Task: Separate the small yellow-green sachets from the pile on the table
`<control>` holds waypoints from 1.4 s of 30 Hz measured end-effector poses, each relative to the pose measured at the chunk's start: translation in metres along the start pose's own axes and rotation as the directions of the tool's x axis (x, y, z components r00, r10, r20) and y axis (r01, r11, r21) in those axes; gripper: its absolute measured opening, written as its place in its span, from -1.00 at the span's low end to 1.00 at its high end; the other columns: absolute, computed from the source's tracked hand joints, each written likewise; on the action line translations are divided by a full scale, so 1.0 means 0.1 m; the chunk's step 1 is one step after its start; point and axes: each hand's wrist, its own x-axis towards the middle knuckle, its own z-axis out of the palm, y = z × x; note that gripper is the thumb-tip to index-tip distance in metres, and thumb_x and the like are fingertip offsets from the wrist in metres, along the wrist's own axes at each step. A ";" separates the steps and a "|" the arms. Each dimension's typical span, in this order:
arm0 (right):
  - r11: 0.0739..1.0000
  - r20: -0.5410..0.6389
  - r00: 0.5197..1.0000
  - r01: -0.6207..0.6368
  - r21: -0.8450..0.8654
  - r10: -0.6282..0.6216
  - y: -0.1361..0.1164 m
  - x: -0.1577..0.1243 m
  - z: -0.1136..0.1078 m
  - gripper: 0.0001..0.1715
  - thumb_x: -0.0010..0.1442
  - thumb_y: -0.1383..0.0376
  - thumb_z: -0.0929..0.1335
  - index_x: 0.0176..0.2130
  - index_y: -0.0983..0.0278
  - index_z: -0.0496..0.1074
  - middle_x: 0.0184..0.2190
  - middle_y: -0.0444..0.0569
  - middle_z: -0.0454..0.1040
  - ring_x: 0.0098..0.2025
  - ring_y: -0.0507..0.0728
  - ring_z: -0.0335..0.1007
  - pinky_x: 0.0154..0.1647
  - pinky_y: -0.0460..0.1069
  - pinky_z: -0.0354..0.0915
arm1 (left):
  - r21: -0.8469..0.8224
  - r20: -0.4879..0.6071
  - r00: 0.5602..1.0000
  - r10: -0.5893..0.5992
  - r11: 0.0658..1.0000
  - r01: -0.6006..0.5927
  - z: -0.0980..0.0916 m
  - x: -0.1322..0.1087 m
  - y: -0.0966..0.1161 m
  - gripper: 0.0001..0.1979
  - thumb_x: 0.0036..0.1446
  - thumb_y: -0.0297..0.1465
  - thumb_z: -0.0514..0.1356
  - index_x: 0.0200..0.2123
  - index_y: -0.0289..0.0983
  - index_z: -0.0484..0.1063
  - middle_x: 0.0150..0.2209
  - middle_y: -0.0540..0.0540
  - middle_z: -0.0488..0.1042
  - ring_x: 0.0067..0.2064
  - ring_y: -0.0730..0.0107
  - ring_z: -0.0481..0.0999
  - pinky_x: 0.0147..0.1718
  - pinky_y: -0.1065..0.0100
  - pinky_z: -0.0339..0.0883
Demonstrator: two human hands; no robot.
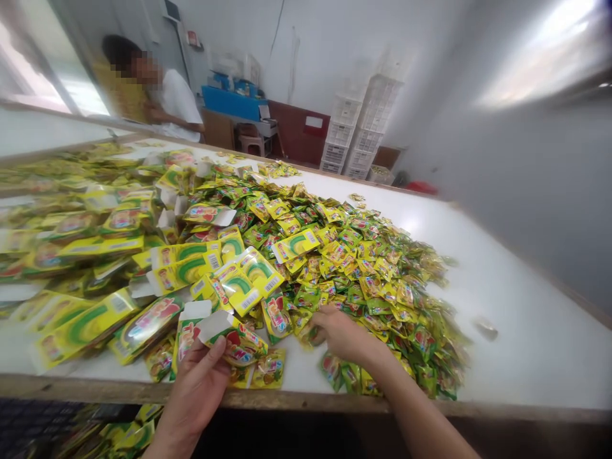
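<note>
My left hand [203, 379] is closed around a small printed carton [243, 344], thumb on its front, with the white end flap standing open. Another carton [189, 335] with a raised white flap is just behind it, partly hidden by my fingers. At the near edge of the sachet heap [363, 261], my right hand [342, 335] has its fingers pinched on a small yellow sachet [303, 326], partly covered by them. Flat yellow-green cartons [248, 280] lie between and beyond my hands. Two sachets [268, 370] rest beside the held carton.
More cartons [86, 325] are piled on the left of the white table [521, 344], which has a wooden edge [344, 401]. Below its front left edge are more yellow packs [127, 437]. Stacked white crates [368, 127] stand behind. A person [174, 102] is at the far left.
</note>
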 end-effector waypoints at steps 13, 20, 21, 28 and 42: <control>0.801 -0.060 0.916 -0.312 0.512 0.396 -0.51 0.08 1.18 -0.66 0.06 0.37 0.34 -0.11 0.18 0.39 -0.39 -0.16 0.37 -0.49 0.07 0.35 -0.54 -0.06 0.34 | 0.135 -0.008 0.965 0.261 0.957 -0.257 0.08 -0.24 0.35 -0.43 -0.02 -0.41 0.41 0.10 -0.12 0.43 -0.07 0.00 0.62 -0.07 0.35 0.58 -0.13 0.49 0.50; 0.916 -0.066 0.952 -0.269 0.297 0.300 0.03 -0.11 0.44 -0.67 -0.04 0.46 0.38 -0.23 0.21 0.53 -0.49 -0.18 0.41 -0.42 0.08 0.34 -0.39 -0.06 0.28 | 0.381 0.043 0.987 0.155 0.911 -0.160 -0.14 -0.28 0.24 -0.46 0.05 -0.33 0.36 0.13 -0.13 0.39 0.08 0.00 0.52 0.11 0.29 0.46 0.01 0.48 0.40; 0.909 -0.080 0.946 -0.275 0.314 0.314 0.05 -0.13 0.37 -0.67 -0.02 0.43 0.38 -0.20 0.21 0.52 -0.54 -0.21 0.36 -0.47 0.07 0.30 -0.44 -0.08 0.26 | 0.411 0.056 0.987 0.151 0.897 -0.160 -0.15 -0.28 0.19 -0.46 0.06 -0.32 0.36 0.13 -0.13 0.38 0.08 0.00 0.52 0.12 0.26 0.45 0.02 0.46 0.40; 0.892 -0.250 0.857 -0.425 0.151 0.451 -0.06 -0.15 0.73 -0.61 -0.05 0.40 0.44 -0.14 0.24 0.47 -0.44 -0.11 0.44 -0.37 0.14 0.39 -0.35 -0.04 0.25 | 0.588 0.253 0.961 0.113 0.771 -0.245 0.02 -0.18 -0.06 -0.54 0.08 -0.25 0.31 0.06 -0.16 0.37 0.06 -0.05 0.52 0.10 0.18 0.46 0.03 0.34 0.39; 0.989 -0.146 0.981 -0.138 -0.060 0.128 -0.03 -0.11 0.70 -0.58 -0.04 0.46 0.47 -0.15 0.14 0.52 -0.32 -0.11 0.45 -0.17 0.16 0.35 -0.19 -0.05 0.23 | 0.673 0.352 0.934 -0.057 0.709 -0.211 -0.03 -0.12 -0.11 -0.63 0.12 -0.23 0.26 -0.02 -0.21 0.40 0.02 -0.11 0.55 0.07 0.15 0.50 0.04 0.28 0.37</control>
